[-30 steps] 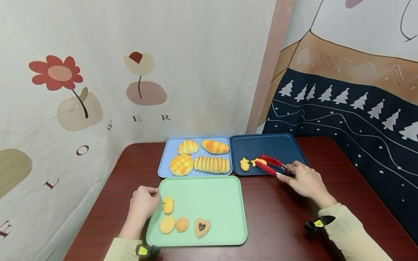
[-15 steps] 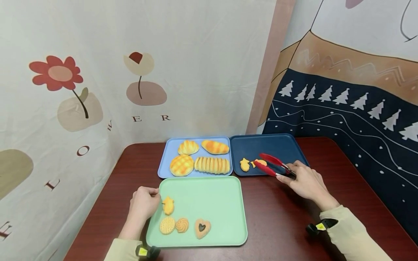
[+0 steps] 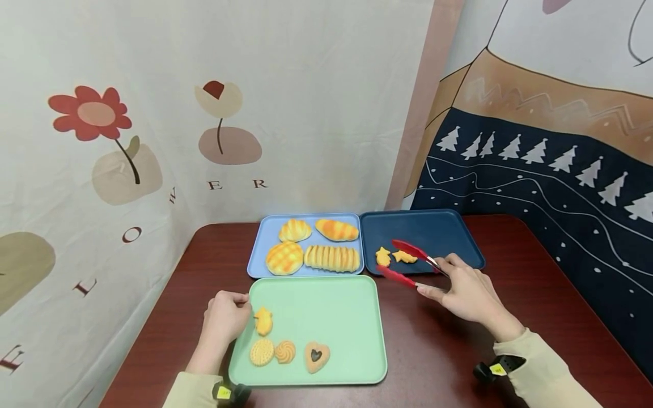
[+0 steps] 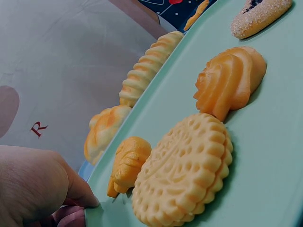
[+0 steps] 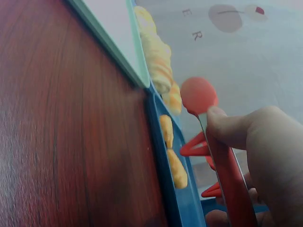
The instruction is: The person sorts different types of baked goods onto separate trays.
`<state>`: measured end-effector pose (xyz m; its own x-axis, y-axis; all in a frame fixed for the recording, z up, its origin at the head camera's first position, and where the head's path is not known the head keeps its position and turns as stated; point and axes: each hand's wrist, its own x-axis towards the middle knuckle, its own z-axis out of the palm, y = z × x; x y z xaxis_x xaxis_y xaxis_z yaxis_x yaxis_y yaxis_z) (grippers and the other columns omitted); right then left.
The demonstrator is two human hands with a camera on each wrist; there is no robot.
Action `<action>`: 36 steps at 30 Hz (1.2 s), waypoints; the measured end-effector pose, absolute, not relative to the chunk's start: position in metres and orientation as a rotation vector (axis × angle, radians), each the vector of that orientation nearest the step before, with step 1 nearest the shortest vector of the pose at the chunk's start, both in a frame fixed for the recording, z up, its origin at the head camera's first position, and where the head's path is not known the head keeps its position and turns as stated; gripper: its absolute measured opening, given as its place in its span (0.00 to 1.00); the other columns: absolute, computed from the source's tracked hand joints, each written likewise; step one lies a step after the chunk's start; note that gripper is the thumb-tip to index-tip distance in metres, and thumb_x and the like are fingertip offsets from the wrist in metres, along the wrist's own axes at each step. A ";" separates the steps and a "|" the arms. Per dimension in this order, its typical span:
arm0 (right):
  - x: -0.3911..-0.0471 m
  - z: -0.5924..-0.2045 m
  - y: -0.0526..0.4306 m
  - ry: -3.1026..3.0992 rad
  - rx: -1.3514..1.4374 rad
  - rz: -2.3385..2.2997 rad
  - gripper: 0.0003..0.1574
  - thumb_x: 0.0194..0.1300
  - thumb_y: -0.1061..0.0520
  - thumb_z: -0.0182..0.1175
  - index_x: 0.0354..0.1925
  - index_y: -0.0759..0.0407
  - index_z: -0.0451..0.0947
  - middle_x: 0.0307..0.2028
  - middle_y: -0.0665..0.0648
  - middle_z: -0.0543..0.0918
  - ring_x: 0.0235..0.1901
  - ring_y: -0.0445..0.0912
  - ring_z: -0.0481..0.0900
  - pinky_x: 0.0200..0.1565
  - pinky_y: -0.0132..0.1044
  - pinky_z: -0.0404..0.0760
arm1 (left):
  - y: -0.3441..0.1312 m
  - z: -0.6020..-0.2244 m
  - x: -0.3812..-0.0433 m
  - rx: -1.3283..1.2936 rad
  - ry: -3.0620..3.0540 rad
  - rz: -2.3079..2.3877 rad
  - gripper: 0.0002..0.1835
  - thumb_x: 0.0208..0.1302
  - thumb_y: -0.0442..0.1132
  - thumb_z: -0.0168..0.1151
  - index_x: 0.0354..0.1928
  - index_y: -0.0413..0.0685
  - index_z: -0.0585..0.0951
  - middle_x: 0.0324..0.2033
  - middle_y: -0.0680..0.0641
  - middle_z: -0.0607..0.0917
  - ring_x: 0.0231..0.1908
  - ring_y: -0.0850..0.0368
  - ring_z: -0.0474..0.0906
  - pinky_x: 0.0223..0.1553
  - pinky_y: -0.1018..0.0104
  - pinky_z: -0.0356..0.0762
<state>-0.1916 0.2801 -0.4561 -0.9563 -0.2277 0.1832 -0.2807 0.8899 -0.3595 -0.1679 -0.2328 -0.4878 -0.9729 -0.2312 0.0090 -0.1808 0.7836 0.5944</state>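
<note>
1. My right grip is holding the tongs by their handles; their red ends are standing wide apart, pinching nothing.
2. Two fish cookies are lying side by side in the navy tray, near its near edge. From the head view the ends are framing them; I'm not managing to tell how high the tongs are hanging.
3. My left grip is pinching the left rim of the green tray, which is resting flat on the desk.
4. I'm judging the cookies light and fairly firm, perhaps slippery on their rounded tops. I'm favouring a gentle squeeze across the thick body, since the narrow tail is offering the ends less to bite.
</note>
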 end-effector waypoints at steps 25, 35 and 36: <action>-0.164 -0.449 0.231 -2.901 0.641 0.647 0.56 0.57 0.21 0.70 0.66 0.61 0.81 0.45 0.52 0.77 0.18 0.35 0.66 0.21 0.34 0.69 | -0.233 -0.486 -0.169 0.342 -2.894 -0.985 0.16 0.65 0.35 0.63 0.50 0.39 0.92 0.49 0.35 0.90 0.34 0.46 0.84 0.30 0.53 0.77; -0.154 -0.456 0.210 -2.900 0.765 0.646 0.57 0.56 0.20 0.70 0.69 0.56 0.80 0.47 0.47 0.77 0.27 0.34 0.72 0.27 0.33 0.72 | -0.235 -0.490 -0.169 0.348 -2.884 -0.962 0.16 0.63 0.36 0.62 0.49 0.41 0.93 0.48 0.37 0.90 0.36 0.44 0.85 0.34 0.49 0.79; -0.153 -0.457 0.208 -2.902 0.776 0.648 0.57 0.57 0.19 0.69 0.69 0.56 0.80 0.47 0.47 0.77 0.27 0.33 0.72 0.27 0.33 0.72 | -0.236 -0.491 -0.169 0.345 -2.884 -0.961 0.16 0.63 0.36 0.62 0.49 0.41 0.93 0.48 0.37 0.90 0.36 0.44 0.85 0.34 0.48 0.79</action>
<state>-0.1534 0.2081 -0.4566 -0.8703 -0.4618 0.1711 -0.4907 0.7838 -0.3807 -0.1686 -0.2355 -0.4907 -0.9712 -0.2381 0.0061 -0.1868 0.7774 0.6006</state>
